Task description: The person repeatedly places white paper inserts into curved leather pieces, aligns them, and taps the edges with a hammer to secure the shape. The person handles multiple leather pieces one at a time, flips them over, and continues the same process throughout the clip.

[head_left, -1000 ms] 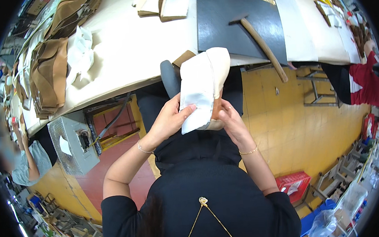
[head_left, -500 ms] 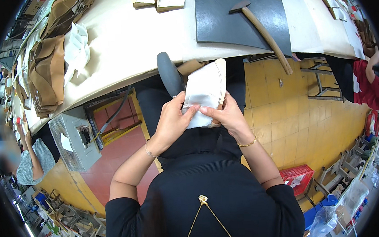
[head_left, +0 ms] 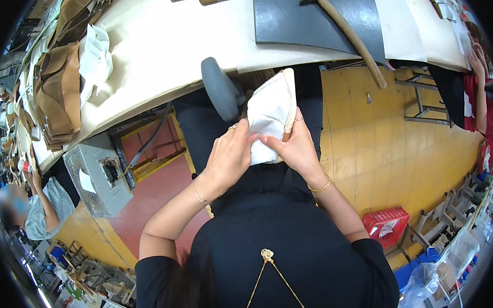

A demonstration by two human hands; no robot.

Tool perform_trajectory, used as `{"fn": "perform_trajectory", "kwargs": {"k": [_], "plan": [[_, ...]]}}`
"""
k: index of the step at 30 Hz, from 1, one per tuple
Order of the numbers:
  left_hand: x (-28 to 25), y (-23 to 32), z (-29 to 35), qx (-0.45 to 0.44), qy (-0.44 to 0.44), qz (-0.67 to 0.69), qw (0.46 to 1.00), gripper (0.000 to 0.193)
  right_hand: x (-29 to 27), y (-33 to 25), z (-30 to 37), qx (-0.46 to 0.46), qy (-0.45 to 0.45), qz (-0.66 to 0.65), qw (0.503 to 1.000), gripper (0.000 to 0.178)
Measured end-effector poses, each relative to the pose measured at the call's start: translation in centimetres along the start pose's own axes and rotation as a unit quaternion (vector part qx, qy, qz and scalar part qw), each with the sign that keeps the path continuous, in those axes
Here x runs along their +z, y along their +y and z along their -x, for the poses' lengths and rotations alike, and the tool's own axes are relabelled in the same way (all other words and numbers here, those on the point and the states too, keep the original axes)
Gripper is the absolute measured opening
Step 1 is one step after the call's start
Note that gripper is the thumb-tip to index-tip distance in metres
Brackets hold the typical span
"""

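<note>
Over my lap I hold a white-lined sewn piece [head_left: 270, 104] with a tan edge; its exact kind I cannot tell. My left hand [head_left: 229, 155] is closed on its left side, the thumb pressing on the white lining. On the opposite side, my right hand [head_left: 292, 151] grips the piece, its thumb on the lining close to the left thumb and its fingers partly hidden behind. Just beyond my left hand, a grey rounded pad [head_left: 219, 88] sticks up at the table edge.
On the pale worktable [head_left: 155, 52], a hammer [head_left: 349, 35] lies across a dark board [head_left: 283, 22], its handle overhanging the edge. Brown cut pieces [head_left: 59, 97] are piled at the left. A metal box [head_left: 98, 177] stands below. A red crate [head_left: 385, 227] and stool [head_left: 421, 98] are at right.
The held piece has narrowed and bent between my hands, and my left hand has turned slightly inward. The view has shifted a little.
</note>
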State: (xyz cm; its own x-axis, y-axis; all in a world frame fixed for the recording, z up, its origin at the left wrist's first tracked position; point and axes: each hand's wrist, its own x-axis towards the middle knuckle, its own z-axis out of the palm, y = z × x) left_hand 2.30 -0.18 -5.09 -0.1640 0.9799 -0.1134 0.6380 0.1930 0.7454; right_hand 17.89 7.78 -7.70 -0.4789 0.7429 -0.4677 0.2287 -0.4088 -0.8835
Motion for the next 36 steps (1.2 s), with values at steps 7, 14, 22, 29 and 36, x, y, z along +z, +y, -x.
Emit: {"fn": "perform_trajectory", "kwargs": {"k": [7,14,22,29,36], "plan": [[0.6,-0.9,0.2,-0.006,0.002,-0.019,1.000,0.016,-0.3,0.2,0.3,0.007,0.007,0.055,0.998,0.056],[1.5,-1.7,0.8,0.011,0.000,-0.013,1.000,0.018,-0.4,0.5,0.9,0.016,0.017,0.144,0.989,0.051],[1.8,-1.5,1.2,-0.028,0.014,0.004,0.999,0.014,-0.4,2.2,1.7,-0.005,0.061,0.121,0.991,0.055],[0.1,-1.8,-0.4,-0.110,-0.095,0.067,0.987,0.027,-4.3,5.3,1.2,-0.032,0.056,0.169,0.983,0.095],[-5.3,0.9,-3.0,-0.029,-0.276,0.085,0.957,0.031,-4.5,-6.7,-2.9,-0.405,-0.102,0.293,0.860,0.044]]}}
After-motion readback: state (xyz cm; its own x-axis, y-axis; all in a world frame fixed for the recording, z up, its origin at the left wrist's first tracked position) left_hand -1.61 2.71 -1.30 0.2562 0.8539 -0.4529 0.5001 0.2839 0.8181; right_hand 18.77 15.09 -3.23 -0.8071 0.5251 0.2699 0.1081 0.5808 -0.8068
